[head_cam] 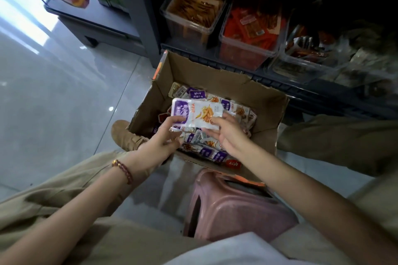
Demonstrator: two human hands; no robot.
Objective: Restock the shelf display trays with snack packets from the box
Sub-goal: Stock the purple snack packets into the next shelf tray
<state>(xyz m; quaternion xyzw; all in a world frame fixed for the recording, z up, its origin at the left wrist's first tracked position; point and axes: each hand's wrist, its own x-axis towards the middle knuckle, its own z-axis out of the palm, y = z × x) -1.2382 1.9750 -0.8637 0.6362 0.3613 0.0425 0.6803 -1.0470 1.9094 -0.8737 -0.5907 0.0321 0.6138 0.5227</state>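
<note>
Purple-white packet (197, 113) pinched by my left hand (163, 139) and right hand (226, 134); I'd level it, then lift toward trays (241, 58) at one o'clock.

An open cardboard box (215, 79) sits on the floor (53, 92) directly before the bottom shelf (301, 90), with loose snack packets (206, 150) heaped inside it. A shoe (125, 135) touches its left near corner and a stool (237, 206) stands just behind its near wall, between the person's legs. Above the box's middle, the left hand (161, 142) grips the left end of one packet (198, 112) and the right hand (228, 133) pinches its right end. On the shelf behind the box three display trays stand side by side, each holding packets: the left tray (185, 30), the middle tray (243, 54) and the right tray (301, 71).
</note>
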